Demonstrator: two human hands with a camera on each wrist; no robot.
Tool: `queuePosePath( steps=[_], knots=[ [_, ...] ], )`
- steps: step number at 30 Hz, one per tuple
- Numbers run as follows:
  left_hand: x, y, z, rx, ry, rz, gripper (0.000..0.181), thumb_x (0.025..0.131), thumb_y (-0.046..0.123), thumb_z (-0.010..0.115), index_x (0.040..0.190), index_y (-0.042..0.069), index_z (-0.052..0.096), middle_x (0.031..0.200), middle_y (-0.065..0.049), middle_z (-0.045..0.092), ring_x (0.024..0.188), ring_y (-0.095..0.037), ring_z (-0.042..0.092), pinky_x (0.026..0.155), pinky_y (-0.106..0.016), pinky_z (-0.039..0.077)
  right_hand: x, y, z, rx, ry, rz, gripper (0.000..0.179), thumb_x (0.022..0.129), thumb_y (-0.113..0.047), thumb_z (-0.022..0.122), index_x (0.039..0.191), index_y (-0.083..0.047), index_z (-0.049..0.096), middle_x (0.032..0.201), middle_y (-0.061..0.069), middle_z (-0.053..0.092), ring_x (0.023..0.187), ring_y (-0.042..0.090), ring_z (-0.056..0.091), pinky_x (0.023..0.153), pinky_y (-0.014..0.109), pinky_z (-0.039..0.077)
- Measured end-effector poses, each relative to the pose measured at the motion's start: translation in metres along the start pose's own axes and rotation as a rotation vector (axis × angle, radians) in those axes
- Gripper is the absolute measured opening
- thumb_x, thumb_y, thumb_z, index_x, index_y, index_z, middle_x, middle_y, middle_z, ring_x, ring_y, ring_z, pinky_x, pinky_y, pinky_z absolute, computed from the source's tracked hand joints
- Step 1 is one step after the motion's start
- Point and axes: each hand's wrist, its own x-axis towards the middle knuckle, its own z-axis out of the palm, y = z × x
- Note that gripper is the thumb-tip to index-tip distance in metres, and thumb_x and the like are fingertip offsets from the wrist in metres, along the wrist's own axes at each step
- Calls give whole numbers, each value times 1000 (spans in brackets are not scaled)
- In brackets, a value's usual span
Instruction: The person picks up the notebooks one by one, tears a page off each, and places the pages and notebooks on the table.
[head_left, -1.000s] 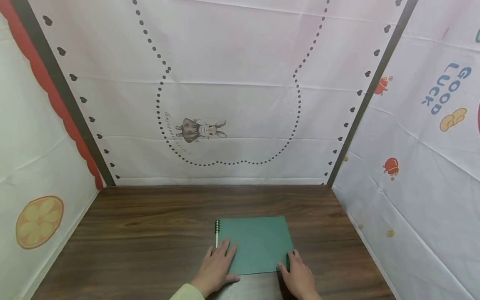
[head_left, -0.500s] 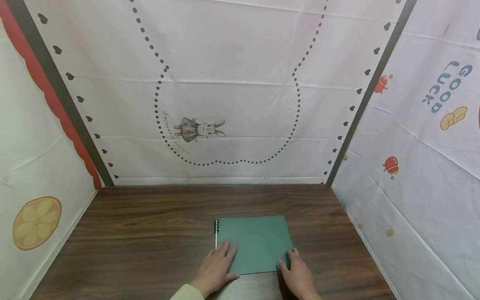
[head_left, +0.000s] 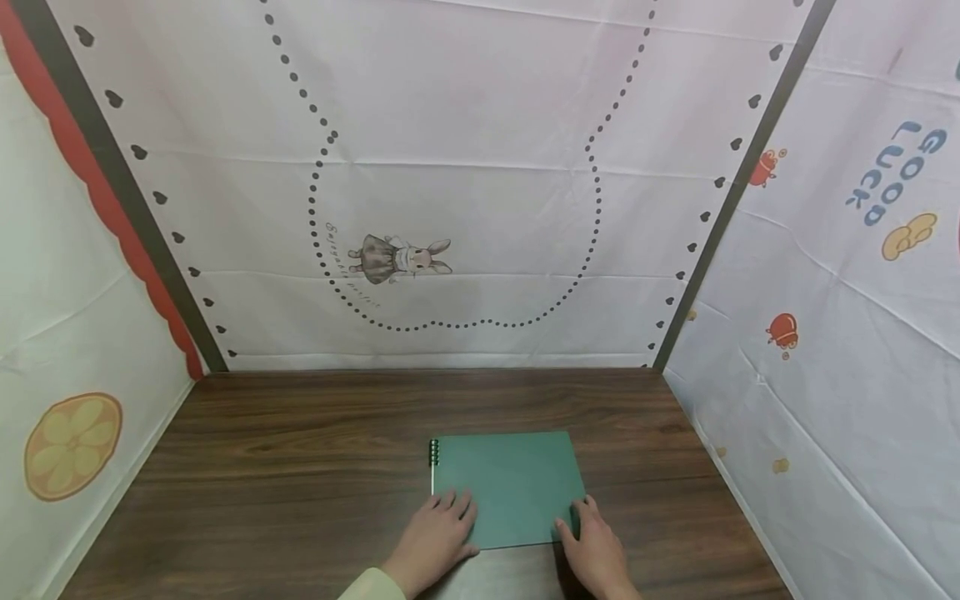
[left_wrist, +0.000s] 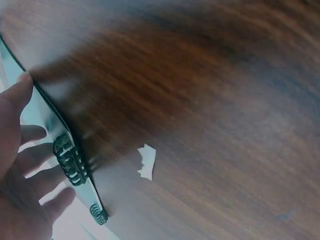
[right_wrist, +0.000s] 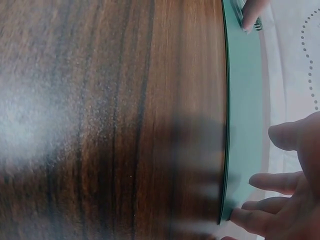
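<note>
A green spiral notebook point(head_left: 517, 475) lies closed on the brown wooden table, its black coil point(left_wrist: 70, 160) along the left side. My left hand point(head_left: 435, 537) rests over the notebook's lower left part, fingers a little bent and spread, the thumb by the near edge. In the left wrist view its fingers point(left_wrist: 47, 180) lie beside the coil. At the lower right corner is my right hand point(head_left: 596, 550), thumb and fingers apart on either side of that corner. The right wrist view has its fingertips point(right_wrist: 240, 215) right at the cover's end.
A small torn scrap of white paper point(left_wrist: 146, 162) lies on the table point(head_left: 300, 483) near the coil. White printed cloth walls point(head_left: 480, 208) enclose the table at the back, left and right. Light reflects off the wood in front of the notebook.
My left hand's fingers have drawn back slightly and bent more over the cover. The right hand and the notebook stay in place.
</note>
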Motion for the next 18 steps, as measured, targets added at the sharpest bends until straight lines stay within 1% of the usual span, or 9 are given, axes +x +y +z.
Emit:
queuePosePath(
  steps=[3, 7, 11, 18],
  knots=[
    [0, 1, 1, 54, 19, 43, 53, 89, 55, 58, 125, 16, 65, 130, -4, 64, 117, -23, 62, 95, -39, 52, 0, 0, 1, 1, 1, -5, 56, 92, -37, 64, 132, 0, 54, 148, 30, 37, 122, 48, 51, 93, 62, 44],
    [-2, 3, 1, 118, 45, 84, 49, 91, 52, 58, 123, 15, 67, 129, -3, 65, 114, -20, 65, 91, -36, 54, 0, 0, 1, 0, 5, -17, 55, 92, -37, 63, 132, 1, 55, 147, 31, 37, 122, 48, 51, 92, 62, 44],
    [-3, 5, 0, 139, 68, 95, 48, 92, 50, 57, 123, 15, 67, 130, -3, 64, 114, -19, 65, 91, -37, 54, 0, 0, 2, -2, 5, -20, 55, 92, -37, 63, 131, 1, 55, 147, 31, 38, 121, 48, 51, 92, 62, 44],
    [-4, 3, 1, 147, 77, 114, 46, 92, 48, 57, 122, 15, 67, 130, -4, 64, 114, -21, 65, 90, -38, 54, 1, -2, 2, -2, -1, -18, 54, 92, -36, 63, 131, 1, 55, 147, 31, 38, 123, 48, 50, 94, 62, 43]
  ],
)
